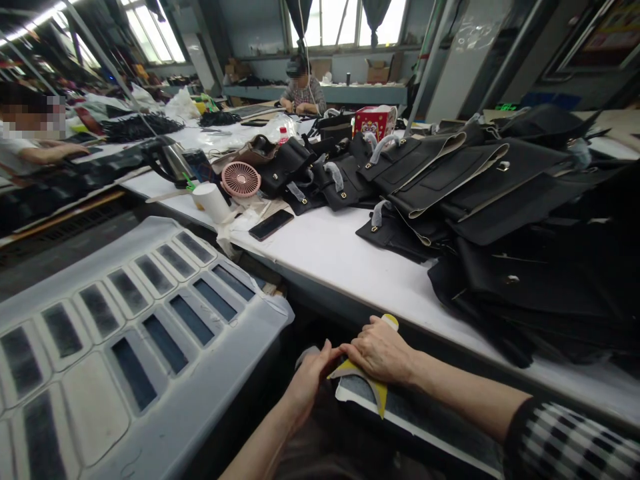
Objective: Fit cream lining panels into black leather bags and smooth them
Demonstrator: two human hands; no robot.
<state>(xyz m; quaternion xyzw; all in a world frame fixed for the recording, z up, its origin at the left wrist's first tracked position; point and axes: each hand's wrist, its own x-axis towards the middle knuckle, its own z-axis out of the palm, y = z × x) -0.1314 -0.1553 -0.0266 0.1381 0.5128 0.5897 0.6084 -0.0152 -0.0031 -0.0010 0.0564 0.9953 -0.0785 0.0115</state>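
Low in front of me, my right hand [379, 350] is curled over a curved piece with a yellow face and a pale beige underside [376, 389]. Its rounded far end, yellow and white, sticks out past the knuckles. My left hand [311, 379] meets the right fingertips at the piece's left corner, fingers bent and thumb raised; its grip is partly hidden. Just below the piece lies a dark grey board with a white edge [367, 401]. Something pale and translucent shows behind my left fingers.
A grey-covered board [250, 360] at left carries rows of pale frames with dark windows. Black bags [440, 173] are heaped on the white table [310, 243]. A phone [271, 225], pink fan [241, 179], white roll [211, 202] and kettle [167, 160] stand along it. Two people sit farther off.
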